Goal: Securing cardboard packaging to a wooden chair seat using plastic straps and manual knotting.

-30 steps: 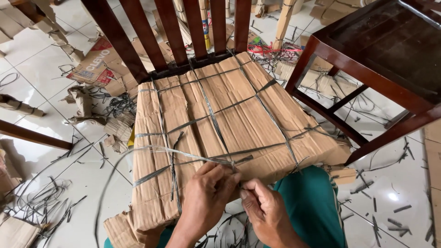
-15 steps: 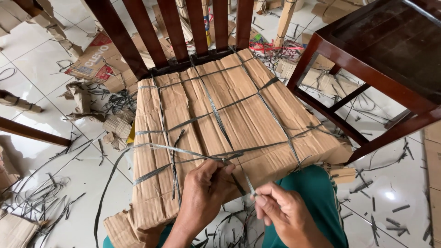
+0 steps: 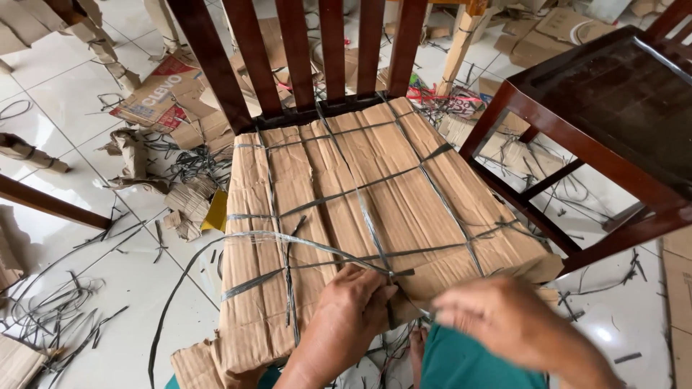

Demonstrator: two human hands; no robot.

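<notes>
Currently my left hand [image 3: 353, 306] sits on the front edge of the cardboard wrapping [image 3: 360, 209] that covers the chair [image 3: 317, 50] seat, fingers [image 3: 378, 292] curled closed and pinching the grey plastic strap [image 3: 288, 241] right at the knot where the straps cross near the front edge. That strap runs from the pinch point up and left in a loose arc, off the cardboard and down toward the floor [image 3: 72, 187]. My right hand [image 3: 504, 317] is just beside the left, raised slightly in front of the seat edge; it is motion-blurred, so I cannot tell whether its fingers are open or closed, or whether they hold anything. Cardboard is ribbed, brown, wrapped over the whole seat and tied with several crossing grey straps; its lower left corner hangs ragged past the seat. Dark wooden back slats of the chair rise at the far edge of the cardboard. A second dark wooden chair frame [image 3: 577, 144] stands to the right, close to the wrapped seat but apart from it. White tiled floor around is littered with cut strap pieces [image 3: 58, 302] and cardboard scraps [image 3: 166, 101]. Green trousers [image 3: 468, 364] show under my hands at the bottom edge.
</notes>
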